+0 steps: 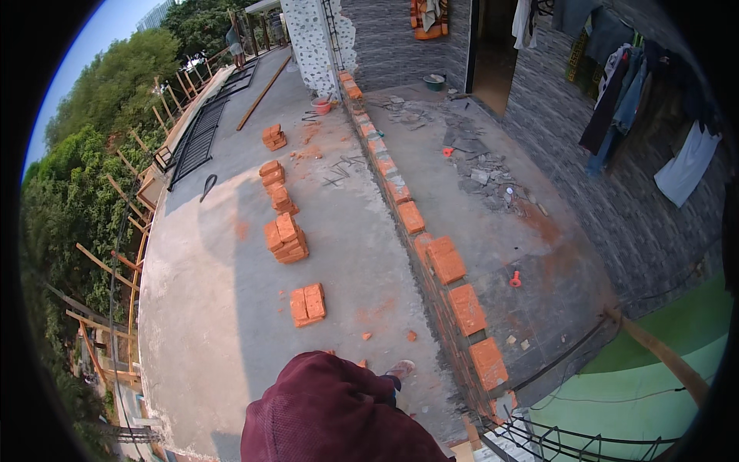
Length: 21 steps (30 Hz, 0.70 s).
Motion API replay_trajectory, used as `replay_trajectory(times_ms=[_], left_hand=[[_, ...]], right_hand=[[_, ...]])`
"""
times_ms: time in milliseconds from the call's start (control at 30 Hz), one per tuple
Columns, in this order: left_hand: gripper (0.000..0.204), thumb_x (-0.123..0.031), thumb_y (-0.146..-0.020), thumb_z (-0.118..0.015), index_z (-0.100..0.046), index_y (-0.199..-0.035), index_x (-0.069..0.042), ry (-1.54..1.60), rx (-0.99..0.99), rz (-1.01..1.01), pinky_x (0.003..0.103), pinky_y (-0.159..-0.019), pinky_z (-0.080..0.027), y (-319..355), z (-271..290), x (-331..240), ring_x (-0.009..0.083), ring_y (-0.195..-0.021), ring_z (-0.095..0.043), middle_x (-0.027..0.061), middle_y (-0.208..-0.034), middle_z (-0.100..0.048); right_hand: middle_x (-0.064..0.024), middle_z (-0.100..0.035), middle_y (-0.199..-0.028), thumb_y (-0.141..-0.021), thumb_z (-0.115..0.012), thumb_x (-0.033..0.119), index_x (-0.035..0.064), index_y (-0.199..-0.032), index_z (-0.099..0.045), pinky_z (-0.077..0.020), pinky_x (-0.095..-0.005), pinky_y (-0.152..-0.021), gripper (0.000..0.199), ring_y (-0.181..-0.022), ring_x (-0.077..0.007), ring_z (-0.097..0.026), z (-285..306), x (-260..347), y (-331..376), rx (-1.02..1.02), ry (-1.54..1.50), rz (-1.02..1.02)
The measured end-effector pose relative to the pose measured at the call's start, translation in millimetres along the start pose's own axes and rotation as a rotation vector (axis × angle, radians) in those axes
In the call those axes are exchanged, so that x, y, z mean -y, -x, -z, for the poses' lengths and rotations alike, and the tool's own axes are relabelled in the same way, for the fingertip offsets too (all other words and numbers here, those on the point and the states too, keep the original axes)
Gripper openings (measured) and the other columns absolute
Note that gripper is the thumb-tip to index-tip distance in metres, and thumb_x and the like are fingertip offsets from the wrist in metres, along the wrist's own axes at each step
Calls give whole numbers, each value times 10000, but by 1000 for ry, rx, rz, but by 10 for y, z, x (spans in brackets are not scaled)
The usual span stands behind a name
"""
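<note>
Looking down from the head camera, I see neither of my hands: only a maroon sleeve or shoulder (pixel 331 412) fills the lower middle of the frame, so I cannot tell whether either hand is open, closed or holding anything. Just past the maroon cloth, the toe of a shoe (pixel 400 369) shows on the concrete slab (pixel 208 308).

Nearest to me is a pair of orange bricks (pixel 307 303) lying flat side by side on the slab, with a few small brick chips (pixel 366 336) scattered between them and the shoe. Farther up the slab stand more brick stacks in a loose row: a taller one (pixel 285 238), then a smaller pile (pixel 272 178), then another (pixel 273 136) well beyond.

To the right of these, a low course of bricks (pixel 450 277) runs along the slab's edge from near my feet up toward a perforated white wall panel (pixel 312 38) (the line bends with the lens). Beyond that course lies a lower grey floor with mortar rubble (pixel 481 173) and a small red peg (pixel 515 279). Clothes (pixel 623 92) hang along the dark stone wall at right. On the left edge, a black metal grille (pixel 196 138) lies flat, with trees (pixel 85 154) past it. Another person (pixel 235 42) stands far off at the top.
</note>
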<state>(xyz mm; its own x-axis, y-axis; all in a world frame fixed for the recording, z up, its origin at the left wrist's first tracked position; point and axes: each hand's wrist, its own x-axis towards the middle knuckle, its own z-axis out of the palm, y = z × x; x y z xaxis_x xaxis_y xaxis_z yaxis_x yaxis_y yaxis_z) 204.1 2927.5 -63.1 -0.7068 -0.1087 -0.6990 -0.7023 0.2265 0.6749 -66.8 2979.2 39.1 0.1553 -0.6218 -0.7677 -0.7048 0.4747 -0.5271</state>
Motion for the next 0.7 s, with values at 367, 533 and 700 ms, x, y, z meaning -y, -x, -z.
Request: replay_trajectory(times_ms=[367, 533, 700], left_hand=[[496, -369, -1000, -527, -574, -1429, -124, 137, -48, 67, 448, -1120, -402, -324, 176, 497, 337, -1293, -582, 160, -1388, -634], [495, -376, -1007, -511, -570, -1432, -131, 162, -105, 115, 449, -1130, -394, -538, 280, 643, 335, -1300, -574, 162, -1393, -627], [493, -384, -1014, -496, -565, -1436, -137, 167, -199, 187, 450, -1141, -385, -990, 286, 770, 333, -1307, -566, 164, -1399, -620]], right_hand=[[-97, -664, -1325, -930, -574, 456, 202, -1313, -688, -469, -483, -1038, 473, -1264, -324, -590, 292, 189, -462, 62, 50, -87], [-106, -671, -1307, -923, -581, 459, 193, -1303, -693, -474, -479, -1031, 477, -1250, -329, -598, 326, 156, -660, 93, 58, -61], [-116, -678, -1289, -917, -588, 461, 185, -1294, -698, -479, -475, -1023, 481, -1235, -334, -607, 321, 31, -951, 148, 77, -4]])
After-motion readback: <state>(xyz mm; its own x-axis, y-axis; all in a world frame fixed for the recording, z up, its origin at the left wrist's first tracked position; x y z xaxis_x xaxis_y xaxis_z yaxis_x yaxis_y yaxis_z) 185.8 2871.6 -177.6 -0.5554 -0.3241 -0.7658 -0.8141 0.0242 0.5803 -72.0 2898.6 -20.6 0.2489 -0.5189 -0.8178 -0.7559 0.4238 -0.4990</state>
